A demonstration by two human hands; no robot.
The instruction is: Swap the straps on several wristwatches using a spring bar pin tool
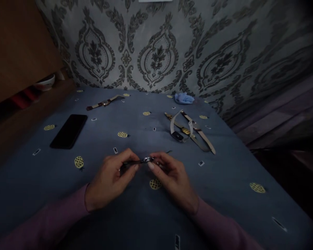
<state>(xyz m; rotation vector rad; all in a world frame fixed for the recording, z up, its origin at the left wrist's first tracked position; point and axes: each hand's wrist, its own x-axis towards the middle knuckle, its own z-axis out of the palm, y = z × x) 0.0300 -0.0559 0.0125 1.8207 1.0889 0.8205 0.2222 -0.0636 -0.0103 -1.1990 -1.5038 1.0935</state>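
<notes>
Between my two hands, just above the tablecloth, is a small wristwatch [147,159] with a shiny case and a dark strap. My left hand [114,177] pinches the dark strap on the left side of the case. Thumb and fingers of my right hand [172,177] close on the case's right side, and the strap on that side is mostly hidden by the fingers. Beyond my right hand lie several other watches: one with a dark square face [177,136] and a pale strap, a gold-coloured watch [185,131], and one with a round case [196,126].
A black phone [69,132] lies at the left. Farther back rests a watch with a brown-and-cream strap [105,103]. A crumpled blue cloth or glove [184,98] sits near the patterned wall. The blue tablecloth [135,118] has pineapple prints. Wooden shelving with a bowl [45,83] stands left.
</notes>
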